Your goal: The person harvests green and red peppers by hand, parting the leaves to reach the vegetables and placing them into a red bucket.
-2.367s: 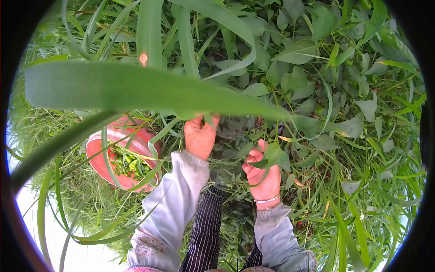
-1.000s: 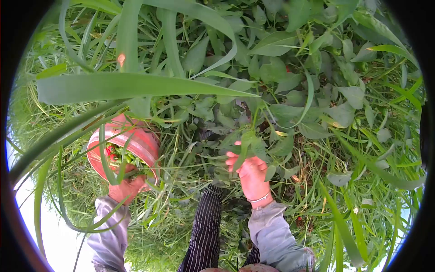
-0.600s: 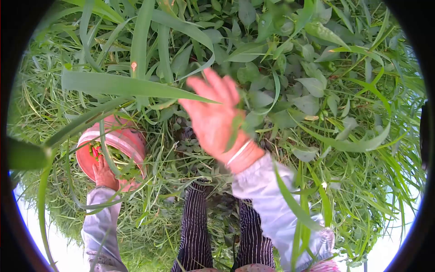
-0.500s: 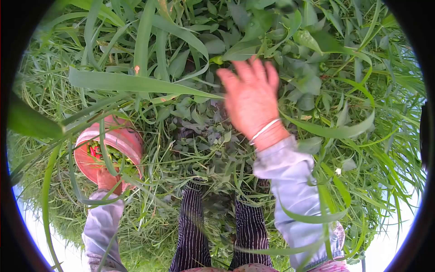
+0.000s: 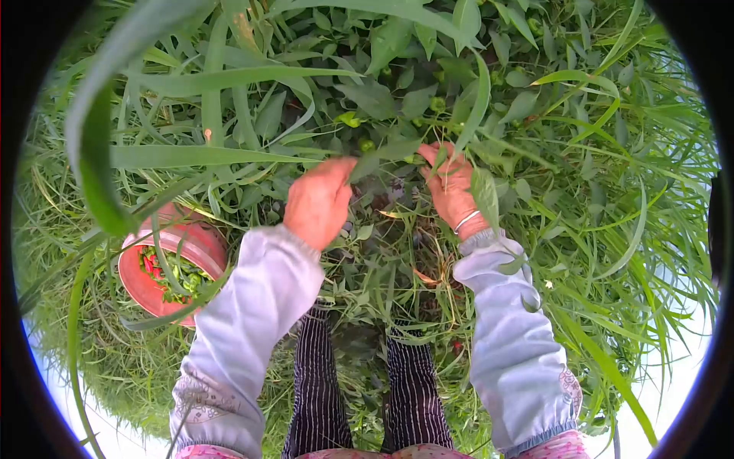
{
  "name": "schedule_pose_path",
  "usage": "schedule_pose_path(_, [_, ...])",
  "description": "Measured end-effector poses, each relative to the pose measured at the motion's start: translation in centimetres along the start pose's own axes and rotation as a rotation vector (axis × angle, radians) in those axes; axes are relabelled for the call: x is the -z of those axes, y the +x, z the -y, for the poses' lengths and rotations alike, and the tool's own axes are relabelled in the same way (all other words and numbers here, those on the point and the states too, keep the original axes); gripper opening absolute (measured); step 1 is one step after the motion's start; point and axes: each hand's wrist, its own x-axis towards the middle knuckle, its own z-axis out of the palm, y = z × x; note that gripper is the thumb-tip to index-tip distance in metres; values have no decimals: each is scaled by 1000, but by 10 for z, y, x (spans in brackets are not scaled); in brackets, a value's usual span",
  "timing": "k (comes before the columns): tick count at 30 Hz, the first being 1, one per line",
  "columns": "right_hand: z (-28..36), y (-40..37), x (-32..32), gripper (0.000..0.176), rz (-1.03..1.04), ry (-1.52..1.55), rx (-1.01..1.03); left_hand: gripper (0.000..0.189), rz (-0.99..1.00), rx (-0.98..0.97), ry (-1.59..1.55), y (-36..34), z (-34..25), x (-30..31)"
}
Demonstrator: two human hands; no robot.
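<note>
My left hand (image 5: 319, 203) is closed among the leaves left of centre, its fingertips hidden beside a broad green leaf (image 5: 375, 159). To its right, my right hand (image 5: 449, 183), with a white bangle on the wrist, has its fingers bent together in the pepper plant's foliage. Whatever either hand grips I cannot make out. Just beyond them hang a round green pepper (image 5: 366, 144) and a yellow-green pepper (image 5: 349, 119). Another green pepper (image 5: 437, 104) shows farther up. A pinkish-red bucket (image 5: 205, 239) lies tilted at the left, holding red and green peppers (image 5: 180, 275).
Long grass blades (image 5: 206, 157) cross the view at the upper left, some close to the camera. Dense grass (image 5: 612, 229) stands on the right. My legs in striped trousers (image 5: 317, 382) are at the bottom. A small red spot (image 5: 457, 346) shows near my right leg.
My left hand has left the bucket and moved right and up to the plants. My right hand, spread before, has come down slightly and its fingers have drawn together.
</note>
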Motion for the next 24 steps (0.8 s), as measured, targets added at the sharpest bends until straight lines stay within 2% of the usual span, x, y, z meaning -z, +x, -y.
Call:
schedule_pose_path(1, [2, -2, 1, 37, -91, 112, 92, 24, 3, -25, 31, 19, 4, -9])
schedule_pose_path(2, [2, -6, -3, 35, -91, 77, 54, 25, 17, 87, -139, 34, 20, -29])
schedule_pose_path(4, [3, -11, -10, 31, -102, 7, -17, 25, 233, 189, -74, 54, 51, -62])
schedule_pose_path(5, [4, -11, -15, 30, -52, 520, -116, 25, 436, 177, 161, 61, 59, -71])
schedule_pose_path(8, [5, -9, -22, 33, -33, 1866, -470, 36, 448, 165, -252, 50, 108, -113])
schedule_pose_path(10, [5, -12, -26, 31, -148, 1463, -208, 43, 325, 186, -288, 40, 104, -116])
schedule_pose_path(11, [4, -14, -26, 31, -219, 1068, -65, 45, 284, 178, -251, 35, 103, -118])
schedule_pose_path(12, [8, -16, -18, 29, -189, 667, -12, 47, 243, 171, -215, 31, 98, -117])
schedule_pose_path(13, [11, -18, -11, 28, -191, 268, 43, 44, 272, 164, -26, 32, 86, -108])
schedule_pose_path(14, [11, -16, -8, 28, -186, 278, 33, 42, 297, 155, 164, 32, 74, -99])
schedule_pose_path(15, [10, -14, -8, 29, -177, 288, 21, 39, 259, 227, 204, 29, 52, -82])
schedule_pose_path(18, [6, -10, -13, 27, -121, 316, -51, 38, 314, 310, 146, 23, 24, -63])
schedule_pose_path(20, [-5, -6, -26, 24, -188, 397, 63, 39, 326, 399, 81, 18, 1, -50])
schedule_pose_path(22, [-2, -5, -18, 25, -65, 600, -188, 37, 337, 457, -27, 7, -17, -43])
schedule_pose_path(23, [-1, -10, -17, 25, -86, 602, -179, 39, 306, 389, -50, -3, -15, -49])
schedule_pose_path(24, [-2, -9, -19, 24, -143, 543, -109, 38, 336, 411, -54, -10, -14, -53])
